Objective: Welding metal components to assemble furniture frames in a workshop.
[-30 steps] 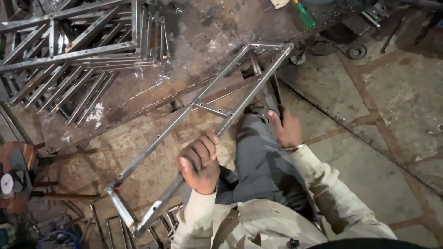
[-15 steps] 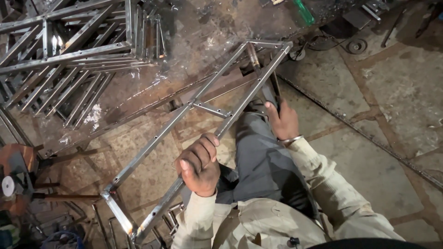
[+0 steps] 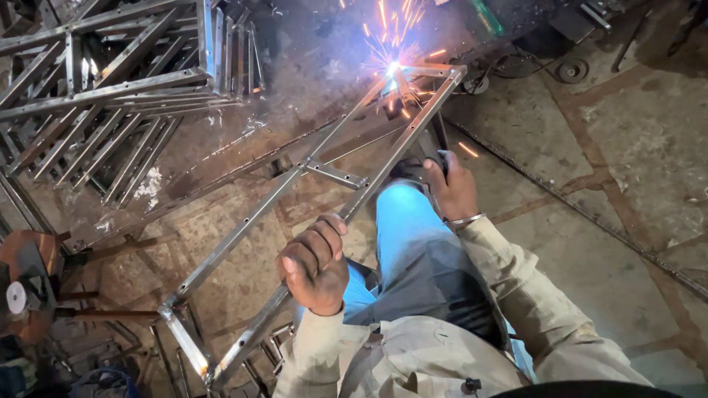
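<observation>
**Sparks at the far corner of a long steel frame**

The tool in the right hand (image 3: 451,190) is mostly hidden: only a dark handle shows between the fingers and the frame's right rail, and its tip is lost in the white glare (image 3: 393,68) at the far end. The glare washes out the joint itself, so the exact spot where metal meets metal cannot be made out. Orange sparks (image 3: 383,22) fan up and away from it, some cut off by the top edge. The near end of the frame runs down to the bottom edge beside the person's sleeve, and what lies under it there is too dark and cluttered to tell.

The left hand (image 3: 316,262) is clenched in a fist around the right rail of the metal frame (image 3: 243,221), knuckles up, thumb tucked on the near side. The right hand is closed around the dark handle, fingers wrapped, with a metal bangle (image 3: 464,220) at the wrist just near of it.

The frame is a long, narrow ladder-like rectangle of pale steel bar with one short cross-piece (image 3: 335,175) about midway. It lies slantwise, from near left to far right, over the person's blue-trousered knee (image 3: 402,221) and the stained stone floor (image 3: 627,147).

To the far left, a stack of similar frames (image 3: 110,88) rests on its side. A rusty round stand (image 3: 26,284) sits at the left edge, partly cut off. A green bottle-like thing (image 3: 487,16) lies far right of the sparks, blurred.
</observation>
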